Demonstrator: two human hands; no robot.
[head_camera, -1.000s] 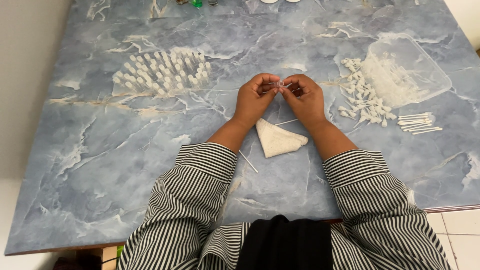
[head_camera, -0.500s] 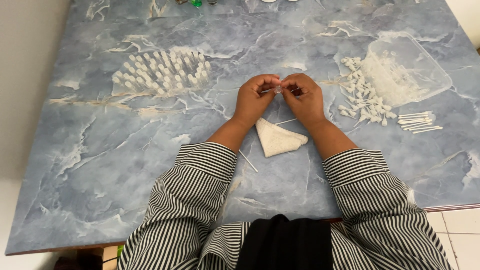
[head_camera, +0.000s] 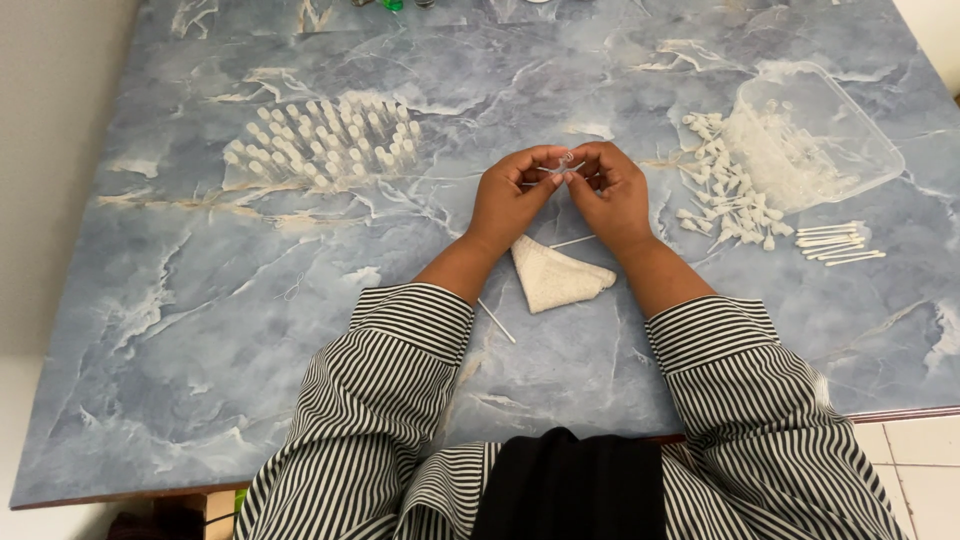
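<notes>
Small clear plastic piece (head_camera: 566, 163) sits pinched between my left hand (head_camera: 510, 195) and right hand (head_camera: 612, 190), fingertips clamped together on it. I judge steady, close fingertips matter most, wrists low over the folded white cloth (head_camera: 556, 278) at six o'clock.

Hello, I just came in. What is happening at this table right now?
A person in a striped shirt sits at a blue marbled table. The left hand and the right hand meet above it and pinch a small thin white stick-like piece between the fingers. A folded white cloth lies just below the hands. To the right, a clear plastic tub lies beside a heap of small white parts. To the left, rows of similar white parts stand upright.
</notes>
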